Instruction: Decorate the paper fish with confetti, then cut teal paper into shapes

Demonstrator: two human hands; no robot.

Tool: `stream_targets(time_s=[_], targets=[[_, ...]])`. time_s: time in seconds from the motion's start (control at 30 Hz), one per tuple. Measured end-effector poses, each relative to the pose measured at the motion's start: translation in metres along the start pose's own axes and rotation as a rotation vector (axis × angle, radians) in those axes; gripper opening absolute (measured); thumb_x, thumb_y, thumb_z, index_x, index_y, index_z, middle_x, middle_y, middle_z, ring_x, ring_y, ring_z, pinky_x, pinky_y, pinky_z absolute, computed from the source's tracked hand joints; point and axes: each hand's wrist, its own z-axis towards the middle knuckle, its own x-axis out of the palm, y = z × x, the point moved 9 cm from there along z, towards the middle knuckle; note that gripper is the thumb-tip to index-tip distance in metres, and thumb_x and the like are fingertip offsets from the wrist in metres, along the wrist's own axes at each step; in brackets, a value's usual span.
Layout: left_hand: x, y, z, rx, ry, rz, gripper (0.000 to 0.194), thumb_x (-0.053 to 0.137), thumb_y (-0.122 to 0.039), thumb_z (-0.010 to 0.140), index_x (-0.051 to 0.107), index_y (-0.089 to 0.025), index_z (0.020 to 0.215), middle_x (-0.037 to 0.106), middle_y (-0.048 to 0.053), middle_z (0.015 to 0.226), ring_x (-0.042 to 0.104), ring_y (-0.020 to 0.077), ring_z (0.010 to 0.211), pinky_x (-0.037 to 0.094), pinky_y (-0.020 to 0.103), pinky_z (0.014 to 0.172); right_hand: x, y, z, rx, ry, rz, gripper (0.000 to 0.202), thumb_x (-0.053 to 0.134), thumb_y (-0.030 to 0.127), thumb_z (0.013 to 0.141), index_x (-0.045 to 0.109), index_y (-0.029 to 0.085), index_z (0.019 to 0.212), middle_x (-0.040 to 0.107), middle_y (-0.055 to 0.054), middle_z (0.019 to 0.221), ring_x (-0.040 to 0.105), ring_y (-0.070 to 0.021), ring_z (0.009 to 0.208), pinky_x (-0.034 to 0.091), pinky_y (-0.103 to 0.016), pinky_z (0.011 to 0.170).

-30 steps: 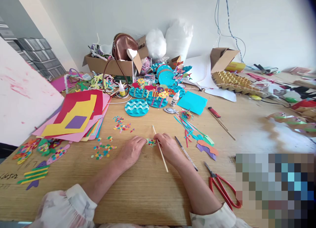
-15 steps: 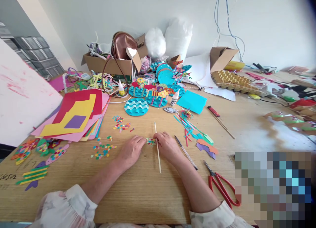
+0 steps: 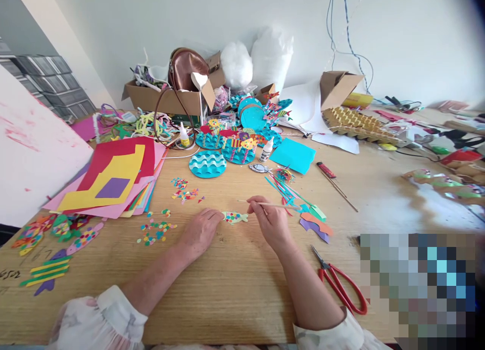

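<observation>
A pale green paper fish [image 3: 235,217] with coloured dots lies on the table between my hands. My left hand [image 3: 202,231] rests at its left end, fingertips pressed on it. Just right of the fish's tail, my right hand [image 3: 270,221] is closed round a thin pale stick [image 3: 278,205], which lies nearly level. Loose round paper dots [image 3: 158,231] are spread left of my left hand, and small cut pieces [image 3: 188,194] lie beyond them. Coloured paper strips [image 3: 282,192] lie past my right hand.
Red-handled scissors [image 3: 343,288] lie right of my right forearm. Stacked coloured paper [image 3: 85,193] and finished paper fish [image 3: 49,271] are at the left. Glue bottles [image 3: 266,150], wavy blue discs [image 3: 207,164] and a cardboard box [image 3: 162,100] stand farther back.
My right hand has lifted off the fish's tail end and moved slightly right. The stick has turned from upright in view to nearly level, and more of the fish shows.
</observation>
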Motion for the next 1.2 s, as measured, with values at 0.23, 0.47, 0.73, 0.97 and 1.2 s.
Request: stream_targets(time_s=[0.23, 0.47, 0.73, 0.97, 1.2], targets=[[0.003, 0.003, -0.001, 0.015, -0.023, 0.007, 0.028, 0.039, -0.002, 0.082, 0.057, -0.016, 0.099, 0.064, 0.007, 0.097, 0.056, 0.0184, 0.092, 0.047, 0.035, 0.083, -0.005, 0.001, -0.005, 0.022, -0.014, 0.123, 0.037, 0.034, 0.030, 0.090, 0.051, 0.019, 0.060, 0.062, -0.002, 0.070, 0.057, -0.0107, 0.061, 0.041, -0.020, 0.061], [0.002, 0.001, -0.001, 0.018, -0.023, 0.026, 0.025, 0.040, -0.003, 0.082, 0.057, -0.016, 0.097, 0.064, 0.007, 0.096, 0.056, 0.0187, 0.092, 0.048, 0.035, 0.083, 0.000, 0.006, -0.004, 0.003, 0.032, 0.081, 0.035, 0.032, 0.030, 0.090, 0.048, 0.020, 0.061, 0.060, -0.001, 0.064, 0.055, -0.0107, 0.058, 0.039, -0.020, 0.060], [0.000, -0.001, 0.000, 0.024, -0.036, 0.032, 0.024, 0.041, -0.003, 0.083, 0.057, -0.015, 0.096, 0.064, 0.007, 0.094, 0.056, 0.0186, 0.090, 0.047, 0.033, 0.082, 0.008, 0.006, -0.005, 0.003, 0.076, 0.058, 0.035, 0.032, 0.031, 0.091, 0.048, 0.020, 0.061, 0.056, 0.000, 0.060, 0.053, -0.0109, 0.056, 0.037, -0.020, 0.058], [0.001, -0.001, -0.001, 0.022, -0.024, 0.043, 0.023, 0.042, -0.003, 0.083, 0.057, -0.014, 0.096, 0.064, 0.007, 0.095, 0.056, 0.0186, 0.090, 0.047, 0.032, 0.082, 0.002, 0.007, -0.005, -0.003, 0.035, 0.057, 0.035, 0.032, 0.030, 0.090, 0.048, 0.020, 0.060, 0.057, 0.000, 0.060, 0.055, -0.0113, 0.057, 0.037, -0.020, 0.059], [0.001, -0.001, 0.000, 0.017, -0.018, 0.041, 0.022, 0.043, -0.003, 0.083, 0.058, -0.014, 0.094, 0.065, 0.006, 0.094, 0.056, 0.0185, 0.089, 0.047, 0.032, 0.082, 0.007, 0.007, -0.005, -0.030, 0.045, 0.064, 0.034, 0.032, 0.030, 0.091, 0.047, 0.021, 0.061, 0.058, -0.001, 0.061, 0.054, -0.0116, 0.056, 0.037, -0.021, 0.059]])
